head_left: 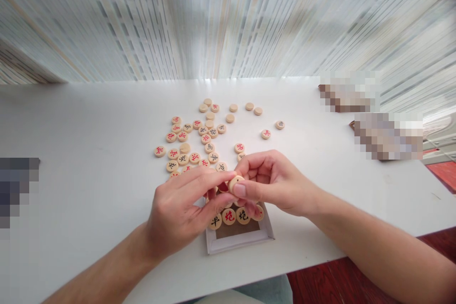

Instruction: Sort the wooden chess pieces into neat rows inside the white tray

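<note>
My right hand [274, 183] pinches a round wooden xiangqi piece [235, 183] between thumb and bent forefinger. My left hand [187, 204] closes on the same piece from the other side, its fingertips and thumb at the edge. Beneath both hands sits a shallow white box [245, 239] with a brown bottom. Pieces lie in a row inside it, among them a red-lettered piece [229, 216] and a black-lettered piece [243, 215]. My fingers cover the far part of the box.
Many loose pieces lie on the white table [107, 123] beyond the box, some face up, others blank side up, such as a blank piece [233, 108]. Two blurred-out objects rest at the right, and a dark blurred one at the left edge. A striped curtain [213, 19] hangs behind.
</note>
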Available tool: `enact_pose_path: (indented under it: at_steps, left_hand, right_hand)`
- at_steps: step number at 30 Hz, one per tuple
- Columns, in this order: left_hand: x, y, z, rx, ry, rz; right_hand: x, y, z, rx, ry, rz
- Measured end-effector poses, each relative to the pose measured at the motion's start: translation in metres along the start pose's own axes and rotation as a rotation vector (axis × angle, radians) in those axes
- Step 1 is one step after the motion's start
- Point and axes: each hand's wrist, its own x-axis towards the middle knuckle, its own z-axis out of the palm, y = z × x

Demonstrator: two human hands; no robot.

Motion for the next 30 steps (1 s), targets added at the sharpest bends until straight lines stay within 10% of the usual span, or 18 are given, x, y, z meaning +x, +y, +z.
enact_pose_path:
  at_steps: [16,30]
  left_hand:
    - [-0.0007,-0.0010,-0.0013,-0.049,0.035,-0.035]
    - [-0.0001,-0.0064,0.0013,-0.269,0.107,-0.307]
  right_hand:
    - [-0.0005,-0.0019,-0.0098,0.049,-0.135,-0.003]
    - [0.0040,0.0002,-0.0052,-0.009,0.064,-0.198]
